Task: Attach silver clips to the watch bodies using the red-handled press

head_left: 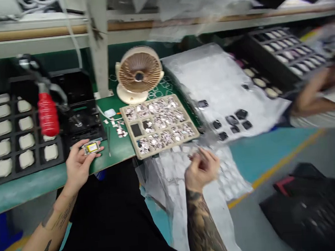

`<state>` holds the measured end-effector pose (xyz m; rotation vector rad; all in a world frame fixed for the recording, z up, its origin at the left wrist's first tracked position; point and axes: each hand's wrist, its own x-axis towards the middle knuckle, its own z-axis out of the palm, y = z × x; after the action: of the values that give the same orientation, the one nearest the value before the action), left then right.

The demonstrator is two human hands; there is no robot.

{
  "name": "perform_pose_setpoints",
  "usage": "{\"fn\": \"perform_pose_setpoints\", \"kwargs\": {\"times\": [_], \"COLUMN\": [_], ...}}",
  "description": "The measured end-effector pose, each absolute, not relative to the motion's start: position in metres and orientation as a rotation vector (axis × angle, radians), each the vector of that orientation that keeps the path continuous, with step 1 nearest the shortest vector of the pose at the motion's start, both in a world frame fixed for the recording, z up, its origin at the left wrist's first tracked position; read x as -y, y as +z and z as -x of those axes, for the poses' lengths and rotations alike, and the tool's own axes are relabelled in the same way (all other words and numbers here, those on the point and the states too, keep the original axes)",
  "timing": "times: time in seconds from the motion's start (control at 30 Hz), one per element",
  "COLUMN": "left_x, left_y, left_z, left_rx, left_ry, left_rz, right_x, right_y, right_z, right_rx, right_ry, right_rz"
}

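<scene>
My left hand (pixel 78 165) grips a small open device case (pixel 91 147) with a yellow-edged, pale-centred part inside, held over the table's front edge. My right hand (pixel 201 169) is closed in a pinch above white padded sheeting (pixel 232 170); motion blur hides what its fingers hold. Between the hands lies a beige compartment tray (pixel 141 156) filled with small shiny pieces. Tweezers (pixel 108 140) rest on the green table (pixel 115 151) just right of the device, and loose shiny pieces (pixel 121 129) lie beside the tray.
A black tray (pixel 15 146) of pale squarish cases stands at left. Beside it is a black fixture (pixel 79 119) with a red-handled toggle clamp (pixel 48 114). A small fan (pixel 138 72) stands behind the beige tray. Black parts (pixel 232 120) lie on white sheeting. Another person's arm (pixel 310 94) is at right.
</scene>
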<state>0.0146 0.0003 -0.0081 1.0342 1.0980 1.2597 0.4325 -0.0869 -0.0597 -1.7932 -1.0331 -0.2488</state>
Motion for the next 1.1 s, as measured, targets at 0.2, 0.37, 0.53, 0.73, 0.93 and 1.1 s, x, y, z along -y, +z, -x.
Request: {"fn": "perform_pose_setpoints", "kwargs": {"times": [0.2,0.37,0.53,0.73,0.93,1.1], "left_x": [-0.003,0.002,0.003,0.004,0.002,0.005], "left_y": [-0.012,-0.018,-0.02,-0.023,-0.024,-0.019], "left_z": [-0.017,-0.016,-0.013,-0.011,-0.01,-0.005], "left_rx": [-1.069,-1.035,-1.025,-0.94,-0.98,-1.059], "left_ry": [1.196,1.177,1.177,1.208,1.245,1.24], "left_rz": [-0.98,-0.97,-0.968,-1.023,-1.005,-1.177], "right_x": [0.049,0.002,-0.027,-0.021,-0.019,-0.018], "right_y": [0.001,0.011,0.004,-0.006,-0.003,-0.001], "right_z": [-0.316,-0.224,-0.191,-0.19,-0.188,-0.175], "right_rx": [1.422,1.691,1.787,1.774,1.587,1.553], "right_ry": [0.081,0.505,0.744,0.774,0.891,0.974], "right_rz": [1.453,1.104,1.031,1.092,1.182,1.15]}}
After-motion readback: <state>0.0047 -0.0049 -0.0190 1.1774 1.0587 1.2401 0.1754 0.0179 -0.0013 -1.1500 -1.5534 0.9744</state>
